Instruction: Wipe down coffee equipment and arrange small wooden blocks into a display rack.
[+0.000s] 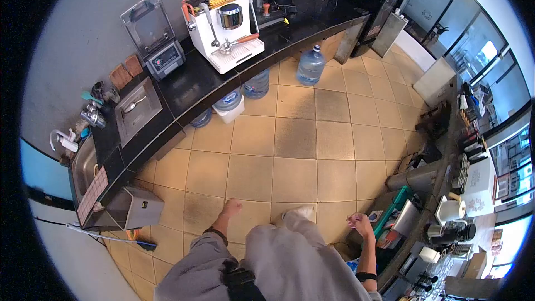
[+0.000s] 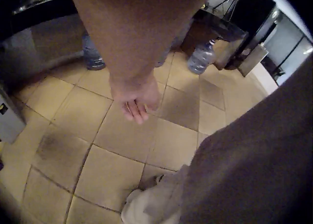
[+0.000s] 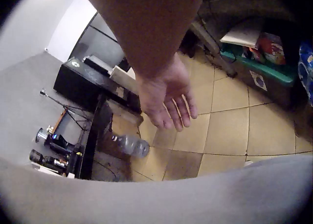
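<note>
My left hand (image 1: pixel 232 207) hangs over the tiled floor with nothing in it; in the left wrist view its fingers (image 2: pixel 138 112) are loosely curled. On the other side, my right hand (image 1: pixel 360 224) hangs with relaxed, slightly spread fingers (image 3: pixel 182 111), also holding nothing. Closest to it is a dark crate with a green rim (image 1: pixel 393 212), filled with packets and papers. A large blue water jug (image 1: pixel 311 66) stands on the floor ahead, seen in both wrist views too. One light shoe (image 1: pixel 299 212) shows ahead of my trousers.
Along the left runs a black counter (image 1: pixel 192 86) with a white espresso machine (image 1: pixel 223 28), grinders and a sink (image 1: pixel 84 164). More jugs (image 1: pixel 256 85) stand beneath it. A grey bin (image 1: pixel 139 209) and a broom (image 1: pixel 146 245) are at lower left. A cluttered counter (image 1: pixel 423 220) lines the right.
</note>
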Demonstrator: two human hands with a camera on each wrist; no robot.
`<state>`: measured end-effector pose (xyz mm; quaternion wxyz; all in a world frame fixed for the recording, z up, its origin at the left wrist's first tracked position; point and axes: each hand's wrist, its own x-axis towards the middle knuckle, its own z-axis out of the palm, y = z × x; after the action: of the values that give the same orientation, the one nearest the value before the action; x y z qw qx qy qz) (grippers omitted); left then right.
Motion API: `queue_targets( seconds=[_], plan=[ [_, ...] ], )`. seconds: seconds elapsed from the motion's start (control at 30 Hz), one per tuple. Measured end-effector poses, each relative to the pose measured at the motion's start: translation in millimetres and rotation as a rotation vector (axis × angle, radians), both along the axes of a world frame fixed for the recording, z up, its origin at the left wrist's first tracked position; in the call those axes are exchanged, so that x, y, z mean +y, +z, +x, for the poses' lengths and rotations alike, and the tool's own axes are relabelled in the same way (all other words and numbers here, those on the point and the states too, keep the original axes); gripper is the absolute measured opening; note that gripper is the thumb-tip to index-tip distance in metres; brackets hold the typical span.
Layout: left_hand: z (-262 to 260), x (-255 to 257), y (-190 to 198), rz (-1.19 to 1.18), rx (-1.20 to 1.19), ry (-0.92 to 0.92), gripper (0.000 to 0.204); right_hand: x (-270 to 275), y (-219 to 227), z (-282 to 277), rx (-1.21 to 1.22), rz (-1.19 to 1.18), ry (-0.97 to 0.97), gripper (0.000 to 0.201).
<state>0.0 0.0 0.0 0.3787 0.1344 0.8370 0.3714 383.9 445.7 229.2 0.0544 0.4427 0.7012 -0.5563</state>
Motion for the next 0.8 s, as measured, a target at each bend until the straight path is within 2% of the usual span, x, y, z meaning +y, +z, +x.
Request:
queue_targets(
  seconds=[0.07,0.1,0.17,0.2,0.23,0.27,0.3,0.37,0.4,0.47,0.5,0.6,0.63,0.67,0.7,0.77,0.8],
  plan=[
    [24,57,19,0.073,-0.072,-0.104,0.019,20,25,0,-0.017,0.019,-0.014,0.017],
    [-43,-3,52,-0.059,-0.035,-0.098,0.019,-28,-28,-57,0.025,-0.112,-0.011,0.017],
    [-24,50,67,0.096,0.021,-0.171,0.019,4,-39,-53,-0.096,-0.152,0.019,0.012],
    [-57,101,73,0.126,0.058,-0.163,0.019,41,-105,-48,0.054,-0.549,-0.052,0.012],
    [-70,116,84,0.185,0.069,-0.167,0.019,77,-168,-44,0.138,-1.006,-0.192,0.013],
    [-80,126,95,0.239,0.078,-0.165,0.020,112,-227,-41,0.106,-1.374,-0.293,0.014],
    [-89,138,104,0.229,0.087,-0.139,0.020,127,-262,-30,0.092,-1.384,-0.267,0.014],
    [-122,165,122,0.307,0.102,-0.101,0.019,166,-306,-48,-0.239,-1.250,-0.196,0.019],
    [-131,167,130,0.285,0.100,-0.075,0.019,163,-294,-66,-0.263,-1.267,-0.174,0.019],
    [-169,196,150,0.225,0.013,0.043,0.016,179,-241,-139,-0.496,-0.697,-0.011,0.019],
    [-185,206,161,0.221,0.017,0.066,0.016,196,-236,-174,-0.503,-0.695,0.013,0.019],
    [-219,224,202,0.355,0.024,0.213,0.015,237,-219,-267,-0.270,-0.569,0.180,0.014],
    [-235,231,215,0.488,0.053,0.271,0.013,250,-210,-312,-0.184,-0.515,0.226,0.013],
    [-253,237,230,0.624,0.089,0.325,0.012,252,-181,-368,-0.178,-0.335,0.341,0.014],
    [-270,241,244,0.630,0.095,0.345,0.012,246,-137,-417,-0.169,-0.155,0.451,0.015],
    [-305,243,281,0.657,0.235,0.407,0.012,280,-183,-506,0.325,0.264,0.819,0.018],
    [-318,245,315,0.557,0.369,0.410,0.013,279,-153,-546,0.340,0.326,0.788,0.023]
  ],
)
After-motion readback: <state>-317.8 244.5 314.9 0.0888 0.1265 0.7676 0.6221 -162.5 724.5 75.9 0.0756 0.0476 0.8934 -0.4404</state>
